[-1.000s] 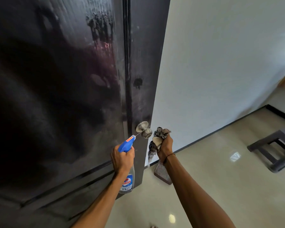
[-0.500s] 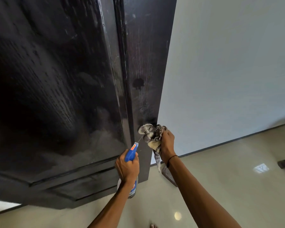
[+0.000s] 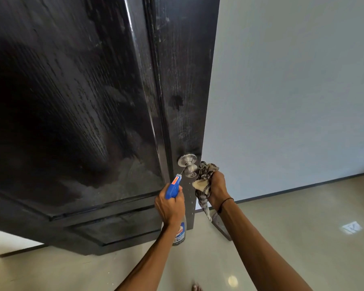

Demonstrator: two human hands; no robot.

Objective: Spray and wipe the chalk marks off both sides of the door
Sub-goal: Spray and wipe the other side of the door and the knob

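A tall black door [image 3: 82, 106] fills the left and centre, its panel wet and streaked, with faint whitish smears on the stile above the silver knob [image 3: 188, 165]. My left hand [image 3: 169, 205] grips a spray bottle [image 3: 173, 186] by its blue trigger head, nozzle pointing up at the knob; the clear bottle hangs below my hand. My right hand [image 3: 215, 186] clutches a bunched patterned cloth [image 3: 204, 177] right beside the knob at the door's free edge. One end of the cloth dangles down.
A plain pale wall [image 3: 292, 91] with a dark baseboard stands right of the door. Glossy beige floor tiles [image 3: 292, 238] spread below. A wedge-shaped doorstop [image 3: 221, 225] lies on the floor by the door's edge. My toes [image 3: 195, 287] show at the bottom.
The view has shifted left and up, so the stool at the right dropped out of sight. My right hand with the cloth moved up to the knob; the door has swung a little.
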